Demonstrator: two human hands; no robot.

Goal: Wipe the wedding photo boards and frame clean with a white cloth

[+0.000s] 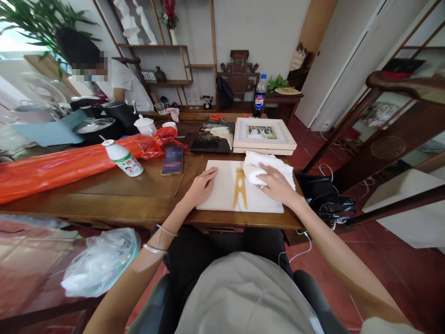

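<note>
A white picture frame lies face down (222, 192) at the near edge of the wooden table (139, 195), its tan stand (239, 185) showing on the back. My left hand (202, 184) rests flat on the frame's left edge, fingers stretched out. My right hand (274, 184) presses on a white cloth (266, 167) bunched on the frame's upper right corner, fingers curled over it.
Behind lie a white framed photo (264, 134) and a dark picture (213, 137). A phone (173, 160), a white bottle (122, 157), an orange plastic sheet (59, 167), teaware and a cola bottle (259, 96) are on the table. Another person sits at far left. A black bag (323, 195) is on the floor to the right.
</note>
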